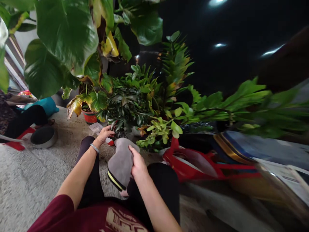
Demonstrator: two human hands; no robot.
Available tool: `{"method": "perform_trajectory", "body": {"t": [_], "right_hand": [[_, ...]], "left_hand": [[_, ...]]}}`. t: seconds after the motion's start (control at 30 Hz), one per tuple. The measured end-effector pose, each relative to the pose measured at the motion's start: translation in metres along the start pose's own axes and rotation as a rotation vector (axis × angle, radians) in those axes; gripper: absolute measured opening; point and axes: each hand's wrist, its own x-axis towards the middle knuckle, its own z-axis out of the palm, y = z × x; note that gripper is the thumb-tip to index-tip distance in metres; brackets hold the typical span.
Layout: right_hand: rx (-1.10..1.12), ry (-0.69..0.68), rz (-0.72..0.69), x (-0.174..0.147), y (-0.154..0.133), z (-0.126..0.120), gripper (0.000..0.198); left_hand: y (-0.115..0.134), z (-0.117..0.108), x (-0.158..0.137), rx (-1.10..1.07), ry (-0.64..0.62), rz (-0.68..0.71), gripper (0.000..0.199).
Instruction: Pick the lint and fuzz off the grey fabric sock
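Observation:
My right hand [138, 162] grips a grey, soft-looking padded piece [122, 158] by its right side, thumb on top. The piece has a curved, waisted outline and a black and bright yellow band along its lower edge. It is held above the floor between my knees. My left hand [105, 133], with a grey bangle at the wrist, reaches forward just beyond it. Its fingers are apart beside the dark-leaved plant [125, 106]; whether they touch the leaves I cannot tell. A small red and white item [110, 142] lies just below that hand.
A red plant pot [89, 117] stands ahead to the left, under large leaves [65, 35]. At the far left are a seated person's dark-clothed leg [29, 119] and a grey bowl [43, 137]. A red bag [193, 164] and stacked items [241, 148] lie to the right.

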Motion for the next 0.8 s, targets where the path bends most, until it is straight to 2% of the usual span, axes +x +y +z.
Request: {"method": "perform_trajectory", "body": {"t": [0.07,0.17,0.2,0.23,0.3,0.4,0.5,0.57,0.63,0.7,0.73,0.8], "right_hand": [[0.056,0.091,-0.033,-0.016,-0.009,-0.001,0.027],[0.157,0.163,-0.371,-0.014,-0.057,0.011,0.038],[0.196,0.164,-0.462,-0.006,-0.073,0.016,0.039],[0.235,0.159,-0.497,0.005,-0.086,0.020,0.038],[0.278,0.125,-0.423,0.026,-0.096,0.026,0.031],[0.205,0.063,-0.108,0.041,-0.065,0.021,0.020],[0.063,0.024,0.124,0.024,-0.012,0.005,0.020],[0.027,0.015,0.190,0.002,0.008,-0.004,0.021],[0.032,0.012,0.153,-0.018,0.006,-0.008,0.024],[0.070,0.019,0.022,-0.027,-0.018,-0.005,0.028],[0.101,0.026,-0.068,-0.026,-0.033,-0.001,0.030],[0.178,0.040,-0.245,-0.015,-0.062,0.007,0.033]], "left_hand": [[0.001,0.000,-0.001,-0.010,-0.005,0.005,0.062],[0.003,0.001,-0.002,-0.012,-0.023,0.004,0.066],[0.004,0.001,-0.002,-0.011,-0.021,0.004,0.066],[0.004,0.001,-0.002,-0.010,-0.016,0.004,0.067],[0.003,0.001,-0.002,-0.013,-0.009,0.003,0.066],[0.000,-0.001,-0.001,-0.020,0.002,0.010,0.063],[-0.004,-0.004,0.001,-0.026,0.024,0.023,0.058],[-0.006,-0.008,0.004,-0.017,0.092,0.009,0.055],[-0.006,-0.014,0.007,-0.006,0.265,0.010,0.051],[-0.002,-0.023,0.011,-0.021,0.450,0.067,0.046],[0.001,-0.028,0.013,-0.032,0.503,0.111,0.044],[0.009,-0.037,0.018,-0.019,0.497,0.196,0.043]]}}
